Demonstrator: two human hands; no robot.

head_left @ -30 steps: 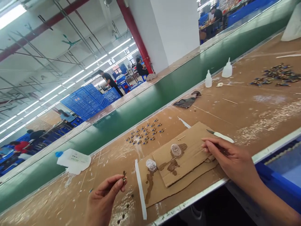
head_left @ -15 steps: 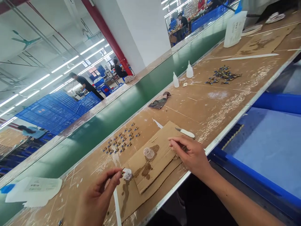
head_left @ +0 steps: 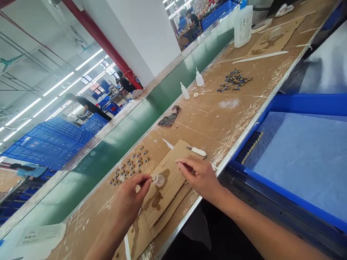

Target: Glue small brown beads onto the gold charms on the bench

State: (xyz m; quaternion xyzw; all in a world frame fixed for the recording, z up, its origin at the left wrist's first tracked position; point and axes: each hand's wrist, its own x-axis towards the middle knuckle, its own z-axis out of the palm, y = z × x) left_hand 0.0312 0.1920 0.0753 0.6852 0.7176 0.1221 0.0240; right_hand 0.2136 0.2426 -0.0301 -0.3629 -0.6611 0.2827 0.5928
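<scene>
Pinching one tiny part (head_left: 152, 179) between narrowed fingertips, the left hand (head_left: 133, 195) is at the side of one clear cup (head_left: 159, 180) on the cardboard (head_left: 180, 151). The right hand (head_left: 198, 174) is over the cardboard's right edge, fingertips close together; whether they grip anything, I cannot tell. Two squeeze bottles (head_left: 200, 78) stand near the counter's (head_left: 222, 115) far edge.

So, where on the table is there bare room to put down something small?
Apart from marks, the tabletop is free between the thin stick, the camouflage cloth and the knife; also between that stick and the parts pile. It is crowded at the cardboard, around the clear cup, left hand and right hand, and among the small parts.
</scene>
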